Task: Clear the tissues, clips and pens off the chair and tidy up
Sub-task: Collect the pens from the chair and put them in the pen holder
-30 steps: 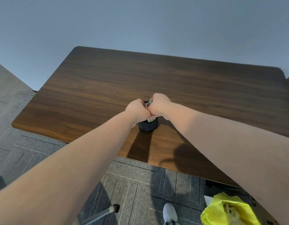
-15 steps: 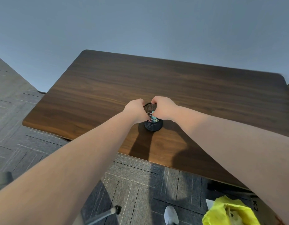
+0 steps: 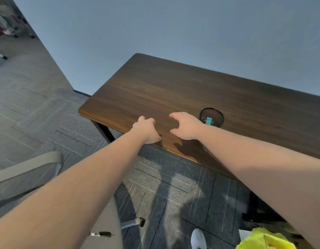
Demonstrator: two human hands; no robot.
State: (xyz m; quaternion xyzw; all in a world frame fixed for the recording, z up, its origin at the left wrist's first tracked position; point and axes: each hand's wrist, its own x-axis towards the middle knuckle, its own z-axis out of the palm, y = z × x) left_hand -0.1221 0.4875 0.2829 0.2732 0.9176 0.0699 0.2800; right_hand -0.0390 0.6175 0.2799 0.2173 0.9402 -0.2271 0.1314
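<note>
A teal binder clip (image 3: 208, 121) lies inside a black mesh cup (image 3: 219, 114) on the tabletop (image 3: 173, 90); a black-capped pen (image 3: 101, 234) lies on the grey chair (image 3: 105, 212) seat at seven o'clock.

The one camera sits on my head, looking forward and down along both forearms from close above my left hand (image 3: 146, 129) and right hand (image 3: 185, 125), the desk (image 3: 173, 90) just beyond them.

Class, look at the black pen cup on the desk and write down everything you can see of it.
The pen cup is a round, black, mesh-looking holder standing upright on the brown wooden desk, near its front edge. Its open top faces up. Inside, a teal binder clip with metal wire handles shows against the near wall. Neither hand touches the cup; the right hand hangs just to its left, partly hiding the near side.
</note>
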